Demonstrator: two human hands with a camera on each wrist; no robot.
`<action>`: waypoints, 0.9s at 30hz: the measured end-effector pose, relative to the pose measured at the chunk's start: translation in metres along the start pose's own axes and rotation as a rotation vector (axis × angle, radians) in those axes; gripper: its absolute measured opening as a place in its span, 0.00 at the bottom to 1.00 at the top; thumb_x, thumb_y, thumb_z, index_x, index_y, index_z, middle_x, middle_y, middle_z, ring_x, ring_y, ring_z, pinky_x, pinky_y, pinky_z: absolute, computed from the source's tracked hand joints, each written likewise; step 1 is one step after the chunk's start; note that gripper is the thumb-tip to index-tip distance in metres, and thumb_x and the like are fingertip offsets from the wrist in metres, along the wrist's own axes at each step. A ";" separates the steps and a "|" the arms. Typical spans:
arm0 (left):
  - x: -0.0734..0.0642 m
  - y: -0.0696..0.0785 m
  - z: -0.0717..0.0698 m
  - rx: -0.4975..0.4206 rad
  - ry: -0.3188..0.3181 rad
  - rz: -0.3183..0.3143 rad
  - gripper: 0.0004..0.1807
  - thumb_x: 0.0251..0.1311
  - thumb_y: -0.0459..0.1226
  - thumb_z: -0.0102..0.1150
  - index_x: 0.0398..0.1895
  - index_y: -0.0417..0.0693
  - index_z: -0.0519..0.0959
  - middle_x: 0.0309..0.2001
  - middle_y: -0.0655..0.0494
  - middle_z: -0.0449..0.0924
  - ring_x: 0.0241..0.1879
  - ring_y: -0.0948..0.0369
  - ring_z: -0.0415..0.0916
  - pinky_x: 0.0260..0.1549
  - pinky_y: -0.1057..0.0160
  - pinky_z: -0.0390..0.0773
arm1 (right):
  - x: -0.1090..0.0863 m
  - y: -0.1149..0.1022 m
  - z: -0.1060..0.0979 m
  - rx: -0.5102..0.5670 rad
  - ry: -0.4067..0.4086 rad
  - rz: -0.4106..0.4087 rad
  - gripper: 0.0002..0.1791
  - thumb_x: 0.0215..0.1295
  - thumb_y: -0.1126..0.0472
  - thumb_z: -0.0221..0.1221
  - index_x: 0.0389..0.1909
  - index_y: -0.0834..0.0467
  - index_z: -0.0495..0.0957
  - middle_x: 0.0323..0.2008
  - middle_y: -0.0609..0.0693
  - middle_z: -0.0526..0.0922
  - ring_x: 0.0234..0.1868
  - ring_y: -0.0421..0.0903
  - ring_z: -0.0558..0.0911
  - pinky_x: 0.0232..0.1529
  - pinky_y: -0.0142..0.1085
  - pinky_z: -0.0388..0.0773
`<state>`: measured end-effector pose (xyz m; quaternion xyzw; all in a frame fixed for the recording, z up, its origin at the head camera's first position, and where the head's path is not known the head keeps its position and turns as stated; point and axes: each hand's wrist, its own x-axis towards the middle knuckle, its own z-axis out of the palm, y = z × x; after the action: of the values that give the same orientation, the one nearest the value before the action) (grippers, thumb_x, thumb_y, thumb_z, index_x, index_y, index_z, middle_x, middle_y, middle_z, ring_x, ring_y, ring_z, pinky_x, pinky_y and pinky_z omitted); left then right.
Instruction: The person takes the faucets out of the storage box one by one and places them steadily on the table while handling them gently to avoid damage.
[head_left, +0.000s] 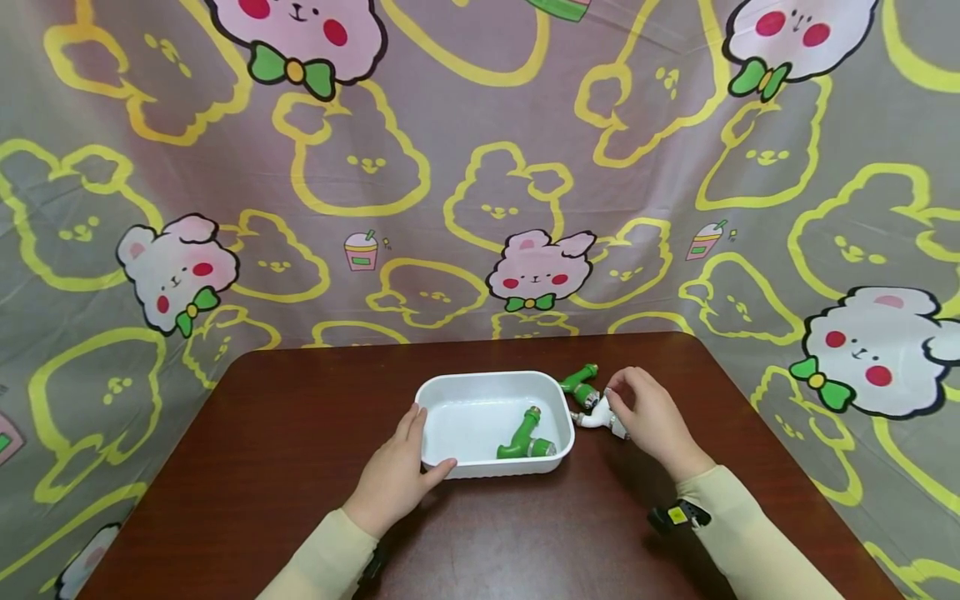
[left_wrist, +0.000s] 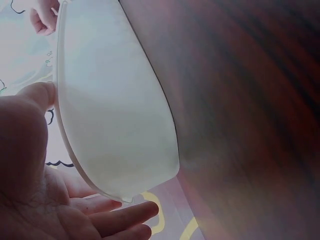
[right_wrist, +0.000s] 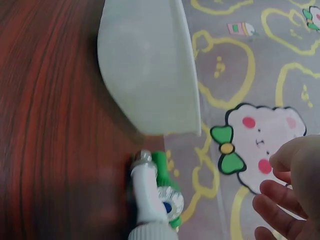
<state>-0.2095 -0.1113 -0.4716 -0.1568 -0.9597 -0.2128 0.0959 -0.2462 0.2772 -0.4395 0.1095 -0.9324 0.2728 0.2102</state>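
Observation:
A white plastic basin (head_left: 495, 471) sits on the table with one green valve (head_left: 521, 442) lying inside it. My left hand (head_left: 393, 471) rests against the basin's front left corner, its fingers extended along the side and the thumb at the front rim. In the left wrist view, the thumb (left_wrist: 42, 94) touches the rim. Just right of the basin lie a white valve (head_left: 597, 415) and, behind it, another green valve (head_left: 580, 385). Over the white valve hovers my right hand (head_left: 651, 417), loosely curled; in the right wrist view its fingers (right_wrist: 280, 205) hold nothing.
The brown table (head_left: 300, 467) extends around the basin, with its far edge close to a patterned cloth backdrop (head_left: 442, 183). Cloth also hangs at the left and right sides of the table.

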 end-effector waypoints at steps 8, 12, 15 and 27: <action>0.000 0.000 0.000 0.002 0.000 -0.001 0.49 0.62 0.56 0.69 0.73 0.29 0.64 0.74 0.31 0.63 0.54 0.40 0.83 0.49 0.47 0.84 | 0.005 -0.019 0.002 0.032 0.017 -0.031 0.06 0.66 0.67 0.66 0.38 0.56 0.79 0.36 0.50 0.79 0.37 0.49 0.79 0.37 0.40 0.77; 0.000 0.000 0.000 -0.005 0.005 -0.001 0.49 0.62 0.55 0.70 0.73 0.28 0.64 0.74 0.31 0.63 0.55 0.40 0.82 0.50 0.46 0.84 | 0.009 -0.027 0.005 0.047 0.035 -0.062 0.06 0.66 0.67 0.66 0.37 0.56 0.78 0.35 0.49 0.79 0.37 0.50 0.80 0.37 0.41 0.78; 0.000 0.000 0.000 -0.003 0.008 0.000 0.49 0.62 0.55 0.69 0.73 0.28 0.64 0.74 0.31 0.63 0.55 0.39 0.82 0.50 0.46 0.84 | 0.011 -0.032 0.008 0.062 0.038 -0.076 0.06 0.66 0.66 0.66 0.37 0.55 0.78 0.35 0.48 0.78 0.37 0.49 0.79 0.37 0.40 0.77; -0.001 0.000 0.002 0.003 0.013 0.002 0.49 0.62 0.56 0.69 0.73 0.28 0.64 0.74 0.31 0.63 0.54 0.39 0.83 0.49 0.46 0.84 | 0.019 -0.058 0.023 0.105 0.009 -0.158 0.05 0.68 0.64 0.66 0.38 0.54 0.79 0.36 0.46 0.78 0.40 0.44 0.79 0.43 0.47 0.81</action>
<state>-0.2092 -0.1104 -0.4735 -0.1565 -0.9591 -0.2122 0.1025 -0.2524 0.2146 -0.4214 0.1924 -0.9043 0.3043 0.2292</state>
